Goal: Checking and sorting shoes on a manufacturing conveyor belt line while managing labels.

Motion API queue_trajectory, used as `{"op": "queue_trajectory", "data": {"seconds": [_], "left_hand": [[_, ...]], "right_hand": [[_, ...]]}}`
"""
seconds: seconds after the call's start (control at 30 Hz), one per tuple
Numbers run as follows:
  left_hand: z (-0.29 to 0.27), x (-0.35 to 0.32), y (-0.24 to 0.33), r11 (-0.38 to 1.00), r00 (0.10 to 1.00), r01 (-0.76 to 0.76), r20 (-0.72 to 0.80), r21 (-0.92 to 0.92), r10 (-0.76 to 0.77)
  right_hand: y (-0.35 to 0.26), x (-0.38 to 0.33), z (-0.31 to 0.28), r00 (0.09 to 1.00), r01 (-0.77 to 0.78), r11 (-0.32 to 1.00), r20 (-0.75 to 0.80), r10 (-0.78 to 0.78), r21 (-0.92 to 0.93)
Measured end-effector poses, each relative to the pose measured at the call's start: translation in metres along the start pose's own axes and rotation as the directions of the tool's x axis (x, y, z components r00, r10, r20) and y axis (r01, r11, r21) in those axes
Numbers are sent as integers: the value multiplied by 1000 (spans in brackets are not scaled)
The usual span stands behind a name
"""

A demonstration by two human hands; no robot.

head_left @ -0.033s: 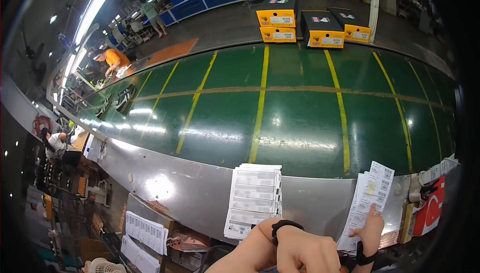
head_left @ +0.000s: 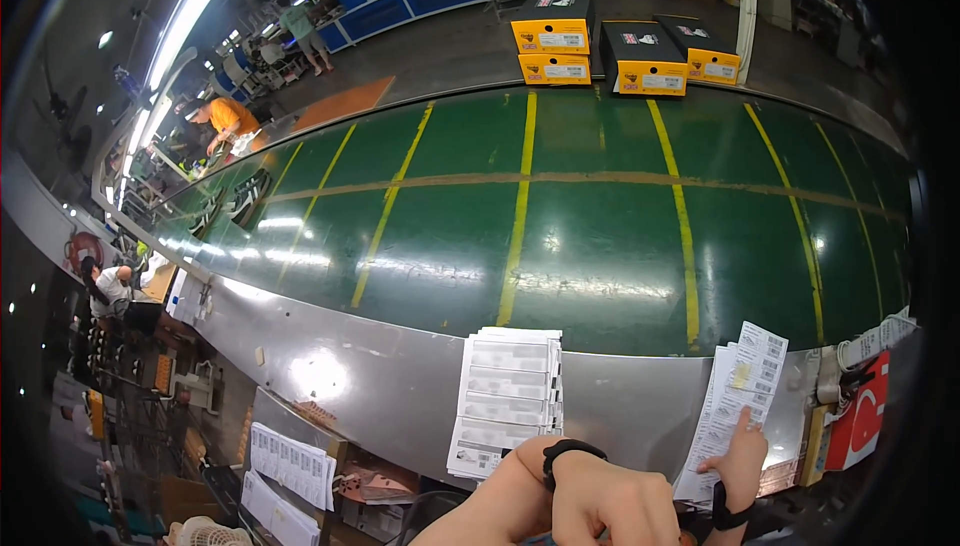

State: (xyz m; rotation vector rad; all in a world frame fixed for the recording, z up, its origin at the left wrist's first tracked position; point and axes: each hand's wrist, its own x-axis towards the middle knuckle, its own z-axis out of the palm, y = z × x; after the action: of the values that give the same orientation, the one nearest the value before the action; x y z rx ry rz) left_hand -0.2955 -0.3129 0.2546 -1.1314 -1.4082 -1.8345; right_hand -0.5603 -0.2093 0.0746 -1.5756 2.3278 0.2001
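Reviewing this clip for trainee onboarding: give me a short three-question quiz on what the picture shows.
1. True or false: the right hand has a finger on the label sheets by the belt edge.
2. Which colour are the lines across the green conveyor belt? A red, B yellow, C white.
3. What does the left hand wear at the wrist?

Key: 1 true. 2 B. 3 a black wristband, beside the stack of label sheets.

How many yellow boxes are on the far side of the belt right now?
4: two stacked at left, upper on lower, one in the middle, one at right. More may be hidden behind.
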Motion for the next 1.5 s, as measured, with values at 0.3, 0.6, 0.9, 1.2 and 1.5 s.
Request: {"op": "queue_trajectory", "data": {"seconds": [0.3, 0.6, 0.9, 1.2, 1.5], "left_hand": [[-7, 6, 3, 943, 982, -100, -121, 317, 145], [4, -1, 1, 724, 982, -80, -70, 686, 176], [13, 3, -13, 668, 981, 62, -168, 741, 96], [40, 3, -44, 453, 874, 93, -291, 886, 390], [32, 1, -27, 602, 955, 82, -236, 794, 181]], "right_hand": [[0, -5, -6, 1000, -13, 1000, 1, 13, 22], [-13, -9, -16, 997, 58, 993, -43, -63, -106], [-18, -41, -69, 941, 304, 930, -221, -258, 208], [-69, -99, -160, 411, 812, -135, -721, -558, 567], [-85, -103, -157, 243, 861, -359, -911, -332, 360]]}}
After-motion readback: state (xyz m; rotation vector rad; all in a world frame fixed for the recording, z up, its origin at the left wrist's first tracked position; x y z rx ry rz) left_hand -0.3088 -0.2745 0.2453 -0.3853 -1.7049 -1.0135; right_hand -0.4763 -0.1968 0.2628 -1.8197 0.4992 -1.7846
